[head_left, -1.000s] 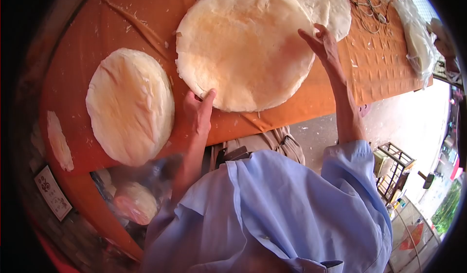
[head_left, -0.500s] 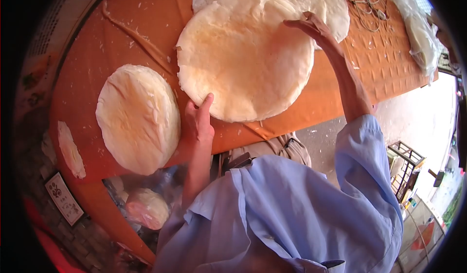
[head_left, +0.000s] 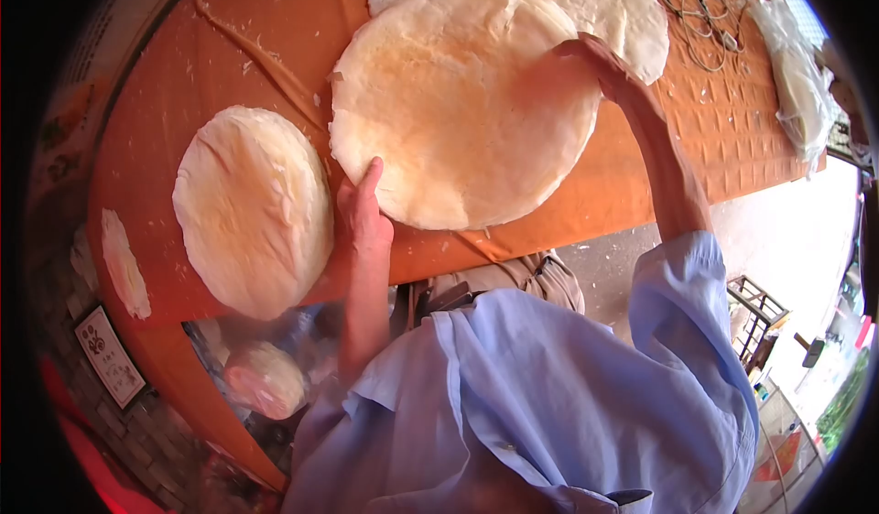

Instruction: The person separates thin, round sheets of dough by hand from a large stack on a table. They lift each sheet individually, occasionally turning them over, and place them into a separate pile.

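A large round flatbread (head_left: 449,102), pale with light brown patches, lies in front of me on the orange-covered table (head_left: 265,20). My left hand (head_left: 369,214) grips its lower left edge, thumb on top and the other fingers beneath. Over the right part of this bread is my right hand (head_left: 586,61), its fingers smeared by motion. Another pale flatbread (head_left: 632,24) sticks out behind it, partly covered. To the left of my left hand stands a thick round stack of flatbreads (head_left: 252,212).
A narrow piece of bread (head_left: 124,262) lies near the table's left end. Coiled cables (head_left: 700,20) and a clear plastic bag (head_left: 797,75) are at the far right. Below the table edge sits a bagged round bundle (head_left: 265,381); a metal frame rack (head_left: 755,317) stands at the right.
My right hand has moved a little down and inward over the flatbread, now blurred. The left hand keeps its grip at the edge. The view has shifted slightly.
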Motion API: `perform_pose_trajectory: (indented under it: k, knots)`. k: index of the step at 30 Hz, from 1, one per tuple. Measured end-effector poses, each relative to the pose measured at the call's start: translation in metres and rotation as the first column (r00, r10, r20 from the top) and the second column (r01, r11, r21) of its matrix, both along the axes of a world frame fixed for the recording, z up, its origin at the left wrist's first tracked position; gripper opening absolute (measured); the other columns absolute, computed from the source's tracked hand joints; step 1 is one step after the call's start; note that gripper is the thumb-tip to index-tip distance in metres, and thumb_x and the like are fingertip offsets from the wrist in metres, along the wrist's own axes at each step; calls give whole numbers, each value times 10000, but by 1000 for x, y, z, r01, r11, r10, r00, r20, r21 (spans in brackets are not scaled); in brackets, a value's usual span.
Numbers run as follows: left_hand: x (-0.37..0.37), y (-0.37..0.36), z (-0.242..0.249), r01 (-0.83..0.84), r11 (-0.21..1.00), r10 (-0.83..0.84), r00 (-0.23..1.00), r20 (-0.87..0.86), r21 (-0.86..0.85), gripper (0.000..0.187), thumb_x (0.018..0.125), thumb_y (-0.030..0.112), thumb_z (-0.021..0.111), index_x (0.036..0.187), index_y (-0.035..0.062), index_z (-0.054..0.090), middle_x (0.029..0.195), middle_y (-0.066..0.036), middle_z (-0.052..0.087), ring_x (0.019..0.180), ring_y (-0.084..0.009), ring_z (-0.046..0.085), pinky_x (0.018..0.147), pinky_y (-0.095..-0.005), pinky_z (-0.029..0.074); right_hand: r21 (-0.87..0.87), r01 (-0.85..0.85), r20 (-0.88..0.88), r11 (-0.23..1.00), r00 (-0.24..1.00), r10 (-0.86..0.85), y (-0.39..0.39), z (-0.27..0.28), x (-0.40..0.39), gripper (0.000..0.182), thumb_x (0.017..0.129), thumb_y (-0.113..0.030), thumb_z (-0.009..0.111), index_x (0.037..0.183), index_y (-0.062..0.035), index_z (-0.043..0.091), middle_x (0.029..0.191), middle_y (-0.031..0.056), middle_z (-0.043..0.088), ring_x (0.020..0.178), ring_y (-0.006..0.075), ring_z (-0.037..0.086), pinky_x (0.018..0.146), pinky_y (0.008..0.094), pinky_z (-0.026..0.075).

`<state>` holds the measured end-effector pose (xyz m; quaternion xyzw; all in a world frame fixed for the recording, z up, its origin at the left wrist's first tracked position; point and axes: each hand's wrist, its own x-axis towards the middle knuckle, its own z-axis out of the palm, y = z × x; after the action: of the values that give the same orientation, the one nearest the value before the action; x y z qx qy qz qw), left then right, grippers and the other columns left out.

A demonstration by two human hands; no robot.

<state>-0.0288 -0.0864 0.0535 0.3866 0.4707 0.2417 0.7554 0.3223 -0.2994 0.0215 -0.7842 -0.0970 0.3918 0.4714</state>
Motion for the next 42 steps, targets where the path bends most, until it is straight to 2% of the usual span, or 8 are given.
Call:
perform_pose_trajectory:
  k: [3,9,13,17,23,27,30,42]
  knots:
    - [5,-4,4,100,982,-89,993,-73,163,483,862,69,656,1304,-44,496,1288,-131,555,1149,-235,540,988,-357,430,-170,108,-6,980,994,-111,14,29,-16,557,766,-390,728,1161,-24,584,1041,116,631,952,196,614,832,328,489]
    - [2,-2,7,53,960,-39,998,-56,274,412,860,88,674,1215,-64,532,1153,-132,612,1024,-194,586,884,-318,475,47,-47,71,998,997,43,10,62,-50,595,788,-473,695,1146,-6,601,947,70,655,921,171,625,825,326,487]
    - [-6,11,-14,125,918,49,907,-418,378,493,831,252,729,1117,-90,520,1090,-192,613,985,-259,593,856,-368,476,-87,-99,17,991,995,101,-3,19,-39,529,836,-451,625,1110,2,626,927,67,637,914,152,615,815,323,484]
    - [14,-3,-12,138,833,221,805,-550,536,585,805,350,746,1079,-107,505,1096,-229,589,968,-293,589,860,-396,464,169,-47,-20,984,998,51,-9,10,-32,449,886,-379,554,1102,6,638,946,72,640,924,156,614,825,319,487]
    - [-14,1,-9,84,936,30,949,-314,341,496,806,154,764,1190,-26,507,1142,-133,594,1005,-197,583,860,-316,484,373,-30,-234,927,964,125,-10,15,-35,321,898,-254,609,1075,13,637,911,58,674,826,153,641,763,284,505]
    - [-10,2,-20,11,936,76,969,-233,352,479,774,113,775,1162,-28,533,1094,-120,618,956,-190,604,826,-316,501,136,112,-287,984,955,-69,-2,2,-41,341,878,-299,622,1025,7,645,835,45,660,711,125,618,614,264,472]
    - [-25,2,-23,2,957,37,991,-128,290,508,753,131,789,1156,-30,525,1062,-120,632,917,-189,619,795,-317,513,264,111,-296,958,955,-29,-10,6,-36,355,916,-211,562,1170,31,618,1076,117,661,981,209,625,859,310,510]
    - [-48,-11,-9,8,995,-10,1000,24,101,527,761,92,736,1239,5,532,1085,-81,639,960,-165,611,867,-316,495,221,104,-452,970,892,7,9,8,-14,493,974,-324,493,1294,50,515,1203,132,622,1096,246,603,950,372,478]
